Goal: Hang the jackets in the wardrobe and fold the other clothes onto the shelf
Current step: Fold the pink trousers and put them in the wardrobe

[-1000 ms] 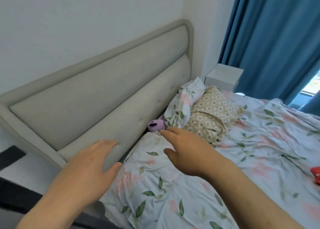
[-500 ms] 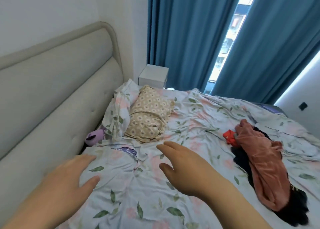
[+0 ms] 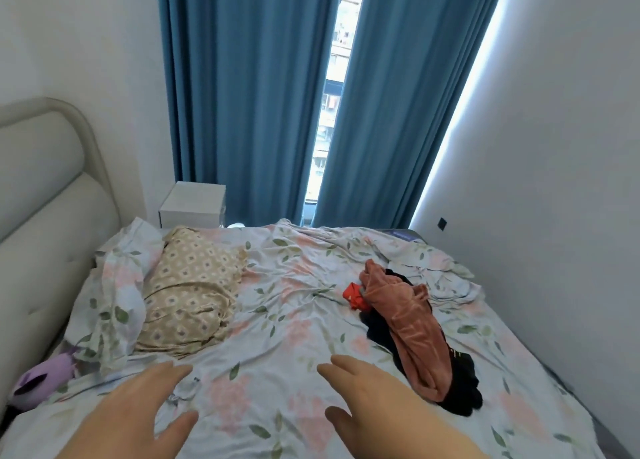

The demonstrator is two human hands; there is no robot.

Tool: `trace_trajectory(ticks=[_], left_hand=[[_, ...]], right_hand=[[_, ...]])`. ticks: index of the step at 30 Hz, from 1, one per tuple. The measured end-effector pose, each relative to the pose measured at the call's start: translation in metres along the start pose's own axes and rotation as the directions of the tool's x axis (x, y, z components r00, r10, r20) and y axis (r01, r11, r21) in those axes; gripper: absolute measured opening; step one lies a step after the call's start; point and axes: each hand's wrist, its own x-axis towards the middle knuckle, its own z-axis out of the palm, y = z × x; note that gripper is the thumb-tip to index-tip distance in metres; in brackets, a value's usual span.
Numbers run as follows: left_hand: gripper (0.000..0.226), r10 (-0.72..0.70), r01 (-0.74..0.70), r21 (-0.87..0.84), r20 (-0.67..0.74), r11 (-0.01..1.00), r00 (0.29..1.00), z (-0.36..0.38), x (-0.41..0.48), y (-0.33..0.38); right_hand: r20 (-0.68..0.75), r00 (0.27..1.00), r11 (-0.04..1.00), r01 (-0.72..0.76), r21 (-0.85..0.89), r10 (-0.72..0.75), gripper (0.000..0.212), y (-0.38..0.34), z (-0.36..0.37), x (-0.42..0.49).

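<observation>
Clothes: pink garment [image 3: 405, 323] draped over black garment [image 3: 462, 386], red item [image 3: 353, 295] touching at far end; heaped on right of bed [image 3: 294, 285], prob. dumped there for sorting.
Left hand [image 3: 128, 413]: near left, grip apart, fingers straight, nothing held.
Right hand [image 3: 374, 399]: near centre, grip apart, empty, just beside heap; prob. reaching for it.
Wardrobe/shelf: not in view.
Pillow [image 3: 187, 292]: far left, well apart from heap.
Risk: layers tangled; lift 1 at a time.

Two open hands, left [image 3: 138, 410], right [image 3: 377, 403], over floral bed [image 3: 284, 320], clothes pile [image 3: 408, 330] right
</observation>
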Motion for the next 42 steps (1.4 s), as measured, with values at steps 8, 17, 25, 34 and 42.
trace_trajectory(ticks=[8,17,25,34,42], left_hand=[[0.059,0.196,-0.214,0.106,0.155,0.971,0.968,0.051,0.050,0.088],[0.059,0.217,-0.302,0.230,0.331,0.925,0.918,0.154,0.100,0.222],[0.056,0.175,-0.279,0.221,0.399,0.934,0.900,0.242,0.126,0.287],[0.055,0.178,-0.298,0.237,0.424,0.925,0.888,0.275,0.129,0.312],[0.054,0.229,-0.320,0.120,0.477,0.940,0.849,0.315,0.145,0.309]], right_hand=[[-0.112,0.975,0.979,-0.181,0.090,0.190,0.057,0.101,-0.011,-0.053],[-0.148,0.933,0.924,-0.285,0.254,0.328,0.061,0.270,0.004,-0.101],[-0.097,0.925,0.894,-0.321,0.313,0.367,0.059,0.379,0.017,-0.109],[-0.096,0.905,0.861,-0.355,0.365,0.414,0.059,0.404,0.037,-0.115],[-0.016,0.862,0.820,-0.476,0.318,0.507,0.052,0.408,0.047,-0.122]])
